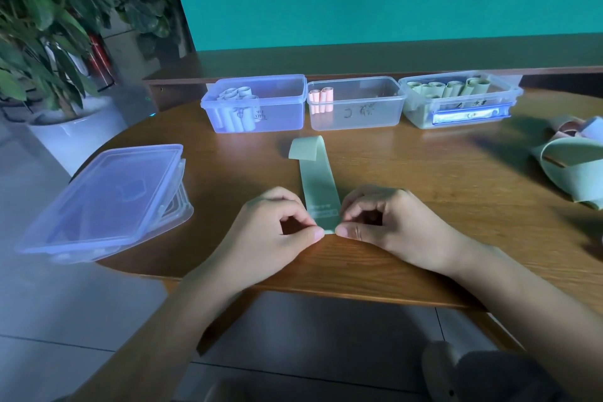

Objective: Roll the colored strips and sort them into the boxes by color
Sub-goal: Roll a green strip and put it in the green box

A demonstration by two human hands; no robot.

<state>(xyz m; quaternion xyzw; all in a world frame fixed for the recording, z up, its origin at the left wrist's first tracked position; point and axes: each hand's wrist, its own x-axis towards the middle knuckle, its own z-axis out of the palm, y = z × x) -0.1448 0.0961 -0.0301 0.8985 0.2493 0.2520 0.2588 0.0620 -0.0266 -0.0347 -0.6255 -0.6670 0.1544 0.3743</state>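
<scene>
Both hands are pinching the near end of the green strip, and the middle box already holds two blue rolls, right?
Not quite. Both hands, left hand and right hand, do pinch the near end of the green strip, but the two rolls in the middle box are pink, not blue, as the head view shows.

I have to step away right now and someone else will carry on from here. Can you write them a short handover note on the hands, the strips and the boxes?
Left hand and right hand: each has a pinching grip on the near end of the green strip, which lies flat on the table with its far end curled over. Rolling has barely begun.

Done: blue rolls in the left box, two pink rolls in the middle box, green rolls in the right box.

Left: roll this strip, put it in the right box, then work through the pile of loose strips at the right of the table.
</scene>
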